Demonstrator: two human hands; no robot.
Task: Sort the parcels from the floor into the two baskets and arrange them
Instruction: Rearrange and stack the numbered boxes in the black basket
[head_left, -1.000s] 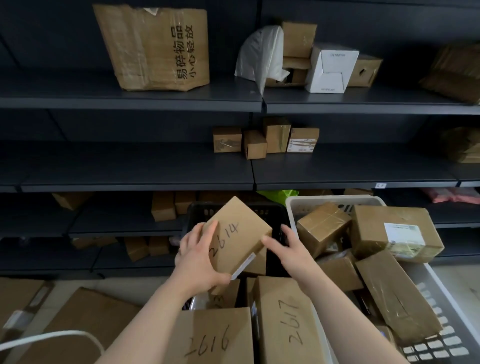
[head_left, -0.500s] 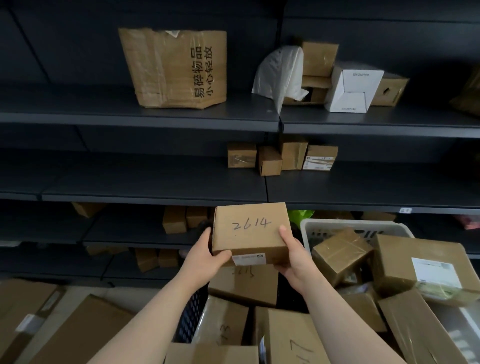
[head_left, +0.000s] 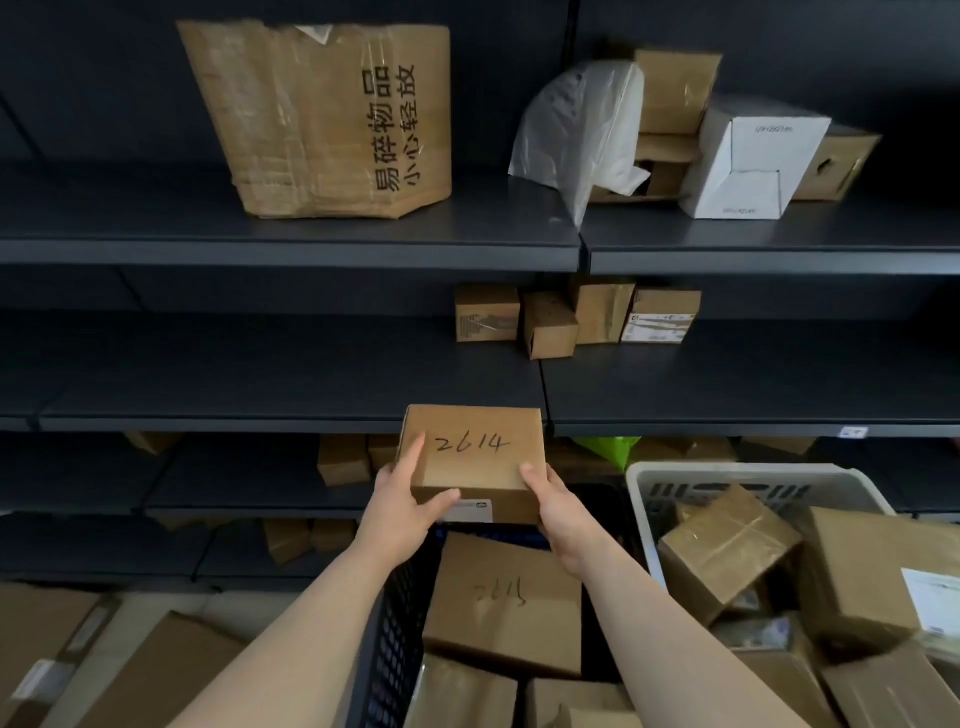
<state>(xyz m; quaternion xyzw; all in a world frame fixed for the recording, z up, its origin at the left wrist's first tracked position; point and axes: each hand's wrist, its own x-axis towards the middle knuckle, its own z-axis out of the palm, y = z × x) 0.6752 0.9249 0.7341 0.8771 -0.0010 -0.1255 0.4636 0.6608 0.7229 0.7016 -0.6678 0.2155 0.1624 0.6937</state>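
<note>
Parcel 2614 (head_left: 472, 452) sits clasped between left grip (head_left: 410, 501) and right grip (head_left: 558, 512).

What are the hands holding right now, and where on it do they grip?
The box marked 2614, with both hands: the left hand grips its lower left corner, the right hand grips its lower right corner.
</note>
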